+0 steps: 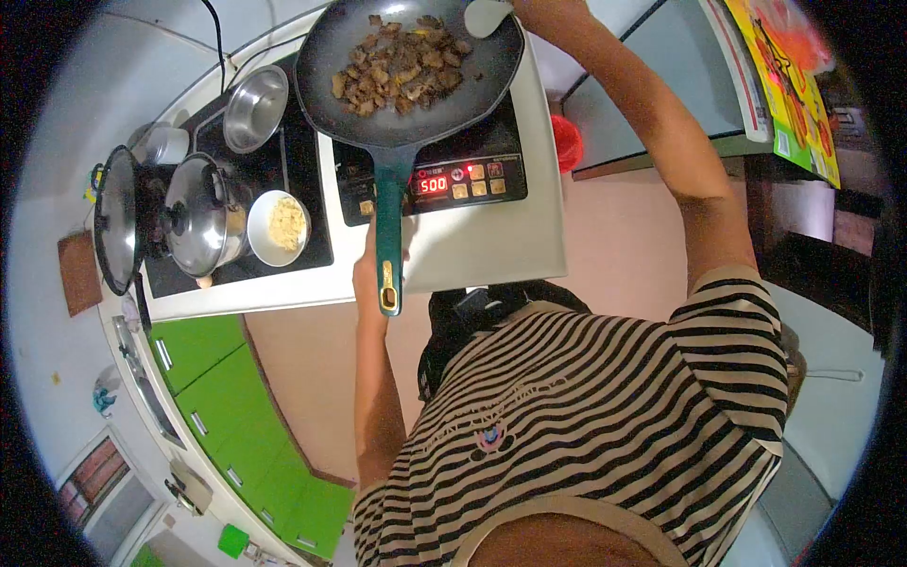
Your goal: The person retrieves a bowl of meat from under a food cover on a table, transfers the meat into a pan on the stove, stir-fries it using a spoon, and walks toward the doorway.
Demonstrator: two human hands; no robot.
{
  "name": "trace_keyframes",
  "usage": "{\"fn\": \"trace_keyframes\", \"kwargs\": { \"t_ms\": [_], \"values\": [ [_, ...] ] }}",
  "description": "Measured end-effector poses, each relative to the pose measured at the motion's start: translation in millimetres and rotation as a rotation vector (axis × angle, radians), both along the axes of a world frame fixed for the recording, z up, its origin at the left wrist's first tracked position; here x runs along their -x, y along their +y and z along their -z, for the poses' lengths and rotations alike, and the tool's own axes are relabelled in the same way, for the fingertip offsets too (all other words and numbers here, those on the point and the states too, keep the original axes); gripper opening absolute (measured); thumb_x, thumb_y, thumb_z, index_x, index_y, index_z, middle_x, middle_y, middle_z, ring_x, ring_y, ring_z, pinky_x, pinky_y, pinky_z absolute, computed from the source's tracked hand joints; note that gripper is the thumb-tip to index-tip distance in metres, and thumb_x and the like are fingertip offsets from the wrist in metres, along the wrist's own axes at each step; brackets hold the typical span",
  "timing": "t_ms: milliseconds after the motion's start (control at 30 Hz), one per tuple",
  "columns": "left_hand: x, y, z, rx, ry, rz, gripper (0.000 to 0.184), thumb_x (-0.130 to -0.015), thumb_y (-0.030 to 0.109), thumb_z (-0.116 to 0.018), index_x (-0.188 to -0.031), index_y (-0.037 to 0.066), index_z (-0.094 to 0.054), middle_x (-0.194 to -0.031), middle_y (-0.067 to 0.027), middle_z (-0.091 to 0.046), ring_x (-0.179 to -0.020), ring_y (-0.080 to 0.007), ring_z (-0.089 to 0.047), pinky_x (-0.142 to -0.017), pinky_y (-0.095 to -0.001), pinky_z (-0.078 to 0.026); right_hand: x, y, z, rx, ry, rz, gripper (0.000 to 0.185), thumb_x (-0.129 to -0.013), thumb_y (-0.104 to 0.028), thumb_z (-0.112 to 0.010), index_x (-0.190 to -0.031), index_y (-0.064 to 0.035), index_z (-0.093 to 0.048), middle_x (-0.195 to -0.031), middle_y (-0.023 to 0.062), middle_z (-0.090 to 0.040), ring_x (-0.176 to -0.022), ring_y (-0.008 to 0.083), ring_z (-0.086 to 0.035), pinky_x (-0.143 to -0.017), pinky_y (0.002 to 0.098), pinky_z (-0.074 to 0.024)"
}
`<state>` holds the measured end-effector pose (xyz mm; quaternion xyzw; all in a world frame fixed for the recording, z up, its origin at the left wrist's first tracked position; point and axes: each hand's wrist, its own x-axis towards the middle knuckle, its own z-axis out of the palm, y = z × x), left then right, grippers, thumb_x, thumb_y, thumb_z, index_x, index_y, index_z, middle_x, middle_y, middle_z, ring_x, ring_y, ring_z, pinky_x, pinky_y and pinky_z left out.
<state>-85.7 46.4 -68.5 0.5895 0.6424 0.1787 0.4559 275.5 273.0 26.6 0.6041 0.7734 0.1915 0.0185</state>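
Note:
A dark frying pan (321, 104) stands on an induction cooker (515, 180) whose red display reads 500. Brown chopped pieces of food (406, 71) are heaped in the pan. At the top edge my right hand (557, 11) is closed on a spatula (487, 17) with a pale head, which is over the pan's right side; part of this hand is cut off by the frame. My left hand (367, 269) is beneath the green pan handle (389, 227), close to the cooker's front buttons. The handle covers most of its fingers, so their grip cannot be made out.
Left of the pan are a steel bowl (256, 109), a lidded pot (196, 213), a standing lid (115, 222) and a white bowl (260, 236) of pale yellow chopped food (287, 225). The white counter (472, 255) ends just before my body. Green cabinets (236, 416) run along the left.

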Motion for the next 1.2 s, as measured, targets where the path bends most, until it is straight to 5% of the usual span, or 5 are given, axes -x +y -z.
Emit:
{"fn": "trace_keyframes", "kwargs": {
  "t_ms": [400, 500, 767, 967, 1200],
  "values": [
    [23, -96, 1, 0.051, -0.171, -0.254, 0.017, -0.093, 0.010, -0.050, -0.097, -0.004, -0.059, -0.075, -0.0095, -0.065, -0.053, -0.0112, -0.057, -0.048, -0.0256, -0.047, 103, 71, 49, -0.098, 0.019, -0.297, 0.019, -0.085, -0.022, -0.060, -0.102, -0.0217, -0.067, -0.087, 0.0043, -0.061, -0.087, 0.0220, -0.057, -0.070, 0.0409, -0.0446],
    [37, -114, 9, 0.047, -0.191, -0.294, 0.032, -0.094, 0.011, -0.047, -0.124, 0.004, -0.055, -0.074, -0.0073, -0.064, -0.057, -0.0087, -0.056, -0.051, -0.0242, -0.047, 97, 67, 49, -0.107, 0.014, -0.451, 0.014, -0.084, -0.022, -0.061, -0.096, -0.0200, -0.067, -0.084, 0.0054, -0.060, -0.084, 0.0230, -0.058, -0.070, 0.0411, -0.0455],
    [90, -204, 9, -0.022, 0.391, 0.140, 0.038, -0.089, 0.010, -0.052, -0.127, 0.009, -0.054, -0.075, -0.0099, -0.066, -0.055, -0.0222, -0.061, -0.055, -0.0313, -0.051, 38, -3, -23, 0.401, -0.046, -0.115, 0.024, -0.087, -0.033, -0.052, -0.092, -0.0140, -0.067, -0.078, 0.0092, -0.067, -0.076, 0.0299, -0.067, -0.065, 0.0438, -0.0544],
    [90, -226, -19, 0.398, 0.449, 0.505, 0.093, -0.079, 0.014, -0.068, -0.148, 0.012, -0.006, -0.121, -0.0197, -0.053, -0.098, -0.0332, -0.060, -0.073, -0.0400, -0.053, 78, -11, 18, 0.498, 0.220, -0.294, 0.031, -0.092, -0.039, -0.047, -0.097, -0.0154, -0.066, -0.085, 0.0094, -0.068, -0.079, 0.0323, -0.066, -0.068, 0.0468, -0.0541],
    [101, -302, 4, 0.094, 0.150, 0.275, 0.080, -0.087, 0.027, -0.063, -0.145, 0.003, -0.014, -0.135, -0.0250, -0.037, -0.118, -0.0374, -0.044, -0.089, -0.0435, -0.048, 101, 5, 19, 0.335, 0.414, -0.232, 0.028, -0.094, -0.041, -0.045, -0.107, -0.0252, -0.065, -0.089, 0.0058, -0.069, -0.079, 0.0281, -0.067, -0.066, 0.0455, -0.0555]
  ]
}}
